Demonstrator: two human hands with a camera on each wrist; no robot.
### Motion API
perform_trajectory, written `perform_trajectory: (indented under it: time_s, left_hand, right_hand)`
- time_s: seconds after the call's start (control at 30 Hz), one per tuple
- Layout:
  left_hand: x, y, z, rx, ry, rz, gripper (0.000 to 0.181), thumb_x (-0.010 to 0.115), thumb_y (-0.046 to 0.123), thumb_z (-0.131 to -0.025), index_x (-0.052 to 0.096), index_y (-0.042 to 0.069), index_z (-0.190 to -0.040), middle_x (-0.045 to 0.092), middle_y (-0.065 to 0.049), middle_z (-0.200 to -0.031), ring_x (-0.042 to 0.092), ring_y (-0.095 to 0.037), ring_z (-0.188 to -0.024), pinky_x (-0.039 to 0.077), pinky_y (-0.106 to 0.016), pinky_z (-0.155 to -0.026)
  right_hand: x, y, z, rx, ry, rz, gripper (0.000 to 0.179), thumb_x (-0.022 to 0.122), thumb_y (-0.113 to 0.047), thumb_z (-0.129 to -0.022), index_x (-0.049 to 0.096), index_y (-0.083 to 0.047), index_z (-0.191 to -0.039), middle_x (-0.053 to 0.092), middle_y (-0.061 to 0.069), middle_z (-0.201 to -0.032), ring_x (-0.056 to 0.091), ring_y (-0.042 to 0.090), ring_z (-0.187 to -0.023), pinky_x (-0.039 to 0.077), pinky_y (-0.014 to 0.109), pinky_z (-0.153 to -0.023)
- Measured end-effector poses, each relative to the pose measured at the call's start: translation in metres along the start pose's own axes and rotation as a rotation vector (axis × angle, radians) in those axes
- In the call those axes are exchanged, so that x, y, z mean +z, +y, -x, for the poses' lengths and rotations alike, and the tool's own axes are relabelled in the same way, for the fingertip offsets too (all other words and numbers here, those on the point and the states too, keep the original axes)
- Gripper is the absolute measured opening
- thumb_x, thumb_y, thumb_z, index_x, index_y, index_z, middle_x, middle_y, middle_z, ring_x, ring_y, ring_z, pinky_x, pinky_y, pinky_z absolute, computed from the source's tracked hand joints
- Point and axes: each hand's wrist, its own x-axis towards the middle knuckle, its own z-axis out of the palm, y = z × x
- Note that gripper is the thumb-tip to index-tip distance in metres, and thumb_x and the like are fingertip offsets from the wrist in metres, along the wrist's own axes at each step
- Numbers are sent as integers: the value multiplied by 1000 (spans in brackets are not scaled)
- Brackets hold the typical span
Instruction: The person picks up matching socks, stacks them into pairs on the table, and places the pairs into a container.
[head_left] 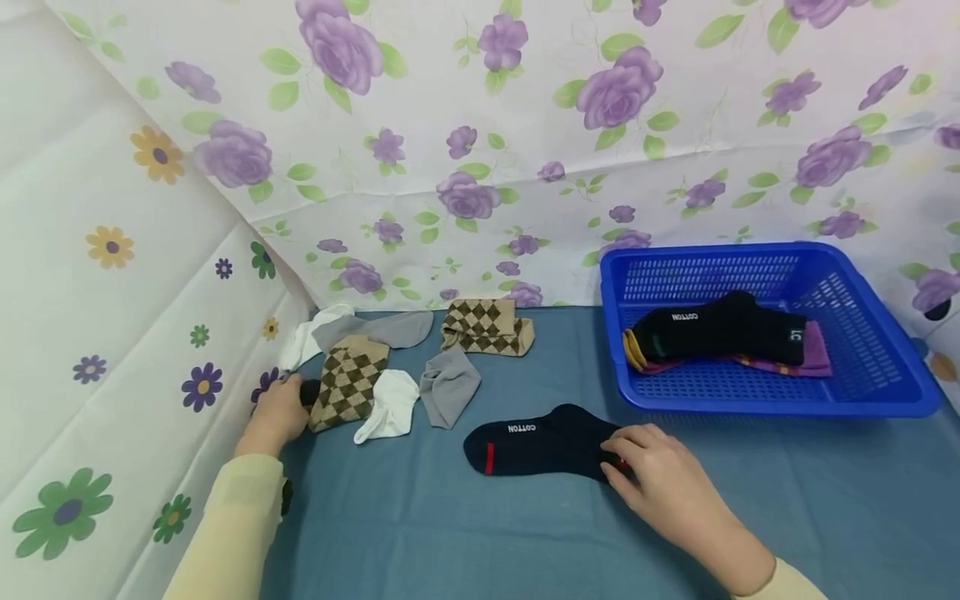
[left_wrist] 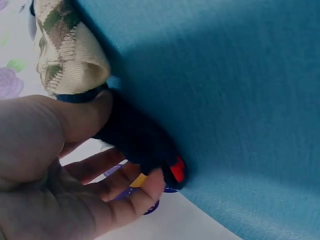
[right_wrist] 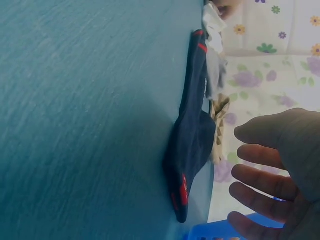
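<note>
Head view: A blue basket [head_left: 780,408] at right holds a black sock [head_left: 723,337] lying atop a purple sock [head_left: 817,354]. Nearer the person, a navy sock [head_left: 536,450] lies flat on blue cloth [head_left: 450,533], the right hand [head_left: 663,475] over its cuff. At far left, the left hand [head_left: 276,414] holds a second navy sock [head_left: 310,392] beside checkered [head_left: 348,379] and white [head_left: 392,404] socks.

Left wrist view: Thumb and fingers pinch the second navy sock, a checkered sock overlapping one end.

Right wrist view: The right hand's fingers are spread, clear of the navy sock, the basket just below.
</note>
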Motion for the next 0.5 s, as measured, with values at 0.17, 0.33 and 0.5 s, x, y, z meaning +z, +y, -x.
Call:
perform_trajectory:
  time_s: [0.17,0.33,0.5]
  left_hand:
    - [1,-1,4,-7,101,11,52,53,-3,-85,37,-11,-134,43,-40,-125,44,-54,-114,38,-61,-94]
    - [-9,3,21,-34,275,62,44,56,-5,-81,43,-15,-122,51,-41,-112,52,-53,-102,43,-60,-87]
    - [-16,26,38,-7,455,100,22,55,-6,-77,49,-11,-98,55,-36,-90,57,-50,-84,46,-57,-70]
  right_hand:
    - [1,-2,0,-6,5,-3,20,74,-31,-79,71,-22,-96,65,-8,-97,59,10,-92,52,34,-76]
    - [2,-3,-2,-16,2,-16,19,74,-31,-79,71,-21,-96,65,-7,-97,59,10,-91,53,34,-76]
    - [3,-4,-1,-20,-5,-29,20,73,-31,-80,71,-20,-97,65,-7,-98,60,11,-91,53,35,-76]
